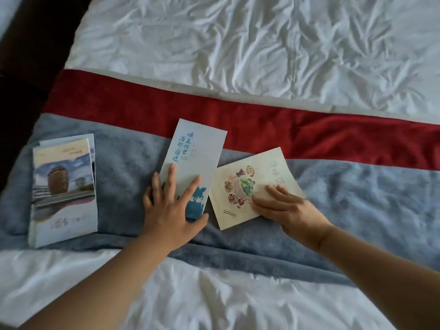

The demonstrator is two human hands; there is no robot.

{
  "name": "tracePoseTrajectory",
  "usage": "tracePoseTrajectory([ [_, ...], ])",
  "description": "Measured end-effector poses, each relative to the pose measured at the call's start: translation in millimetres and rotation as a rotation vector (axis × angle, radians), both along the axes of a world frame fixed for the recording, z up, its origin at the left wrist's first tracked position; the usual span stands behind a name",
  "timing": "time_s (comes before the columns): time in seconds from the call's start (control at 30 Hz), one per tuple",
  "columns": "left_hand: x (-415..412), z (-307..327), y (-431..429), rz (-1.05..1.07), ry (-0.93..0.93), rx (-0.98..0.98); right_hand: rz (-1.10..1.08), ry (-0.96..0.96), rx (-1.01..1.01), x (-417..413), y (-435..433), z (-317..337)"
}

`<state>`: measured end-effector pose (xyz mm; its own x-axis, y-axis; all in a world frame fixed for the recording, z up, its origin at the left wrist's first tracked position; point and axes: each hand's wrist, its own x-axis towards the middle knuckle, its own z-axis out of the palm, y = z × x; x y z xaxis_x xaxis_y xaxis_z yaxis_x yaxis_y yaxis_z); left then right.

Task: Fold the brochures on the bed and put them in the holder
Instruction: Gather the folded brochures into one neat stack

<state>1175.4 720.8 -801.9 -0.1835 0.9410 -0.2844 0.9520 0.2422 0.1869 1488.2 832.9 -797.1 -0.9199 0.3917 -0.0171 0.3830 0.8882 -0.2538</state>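
A pale blue folded brochure (pixel 195 151) with blue writing lies on the grey blanket, tilted slightly. My left hand (pixel 170 206) rests flat on its lower part, fingers spread. To its right lies a cream brochure (pixel 259 177) with food drawings, turned at an angle. My right hand (pixel 283 206) presses on its lower right part, fingers bent and blurred. At the left sits a stack of brochures (pixel 64 189) with a brown building on the top cover. No holder is in view.
The brochures lie on a grey blanket (pixel 357 198) beside a red band (pixel 262 117) across the bed. Wrinkled white sheets (pixel 262 44) spread beyond and in front. The bed's left edge meets dark floor (pixel 28 55).
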Motion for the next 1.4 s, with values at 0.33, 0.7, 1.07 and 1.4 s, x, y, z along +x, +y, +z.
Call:
tracePoseTrajectory([
  [0.33,22.3,16.3,-10.2,0.156,-0.122,-0.017,-0.541,-0.151,-0.008,6.5,-12.0,18.9],
  [0.7,23.2,22.6,6.1,0.159,-0.099,-0.037,-1.9,0.621,-1.012,-119.4,-65.2,41.4],
  [1.07,13.9,28.5,6.1,0.194,-0.197,-0.087,-1.799,0.519,-0.946,-80.3,-71.2,49.4],
  [1.4,35.2,22.3,-5.0,0.252,-0.18,-0.009,-1.654,0.465,-1.032,-58.9,-77.8,59.1],
])
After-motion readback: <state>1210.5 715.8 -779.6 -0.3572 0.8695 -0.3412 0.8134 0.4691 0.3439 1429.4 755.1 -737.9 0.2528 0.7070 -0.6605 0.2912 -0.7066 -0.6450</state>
